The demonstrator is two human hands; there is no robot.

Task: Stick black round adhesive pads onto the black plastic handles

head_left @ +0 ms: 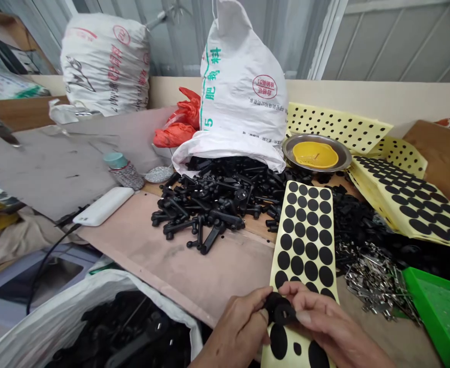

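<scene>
Left hand and right hand pinching a small black rubber part over a yellow sheet of black adhesive dots; black plastic handles heaped beyond it; a white woven sack slumped behind them.

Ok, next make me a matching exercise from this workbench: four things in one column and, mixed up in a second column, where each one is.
Things:
1. Yellow strainer
2. Loose black plastic handles
3. Orange plastic bag
4. Black round piece

Places:
A. Pinched between left hand and right hand
B. Spilling from a white woven sack
C. Beside that sack
D. Inside a steel bowl

Pairs: 1-D, 2-B, 3-C, 4-A
</scene>
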